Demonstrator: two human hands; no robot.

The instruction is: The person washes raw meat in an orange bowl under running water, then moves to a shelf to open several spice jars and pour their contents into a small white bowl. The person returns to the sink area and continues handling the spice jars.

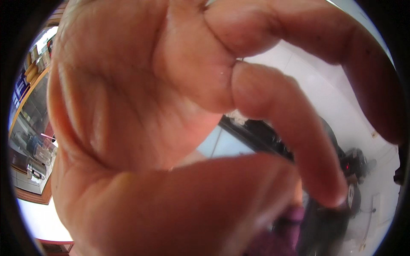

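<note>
A hand (128,89) fills most of the view, very near the camera, with its palm toward me. From where the thumb sits it looks like my right hand, though its wrist and arm are out of the picture. The thumb lies along the bottom; the fingers arch to the right, bent and apart. No object shows between them. Under the fingers, purple cloth (277,239) and something dark beside it are blurred. My left hand cannot be made out.
At the far left stand a wood-framed glass cabinet (29,94), a shiny metal container (36,170) and clear glassware (42,152). Right of the fingers, a black device (355,161) with a small red light sits against a pale surface (316,72).
</note>
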